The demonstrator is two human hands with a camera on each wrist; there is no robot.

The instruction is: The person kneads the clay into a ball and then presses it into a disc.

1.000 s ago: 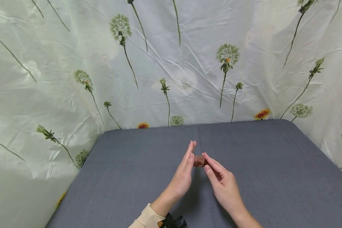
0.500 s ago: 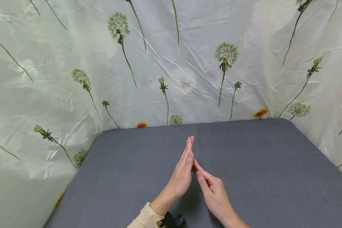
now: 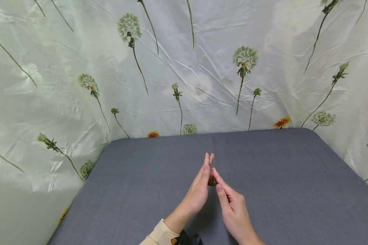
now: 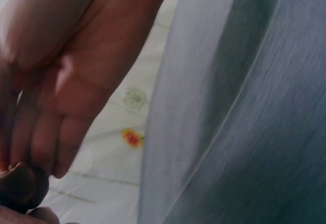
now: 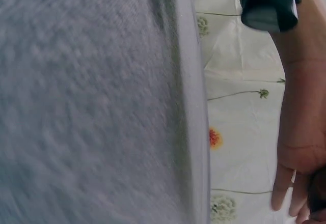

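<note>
A small brown lump (image 3: 212, 181) is between my two hands above the table, mostly hidden by fingers. In the left wrist view the lump (image 4: 24, 187) looks dark, rounded and slightly glossy; its exact kind cannot be told. My left hand (image 3: 197, 195) is held upright with straight fingers, the palm side against the lump. From the right, my right hand (image 3: 235, 211) pinches the lump at its fingertips, with the thumb nearer to me. At the right wrist view's edge, the left palm (image 5: 305, 117) and part of the dark lump (image 5: 319, 191) show.
A grey cloth-covered table (image 3: 135, 177) lies under the hands. Behind it hangs a pale curtain (image 3: 159, 68) printed with dandelions. A black wrist strap with a camera (image 3: 185, 238) sits at the left wrist, beside a cream sleeve (image 3: 161, 234).
My right hand has moved left and slightly down with the brown lump, closing the gap to the left hand. The left hand has stayed nearly in place, its fingers tilting slightly.
</note>
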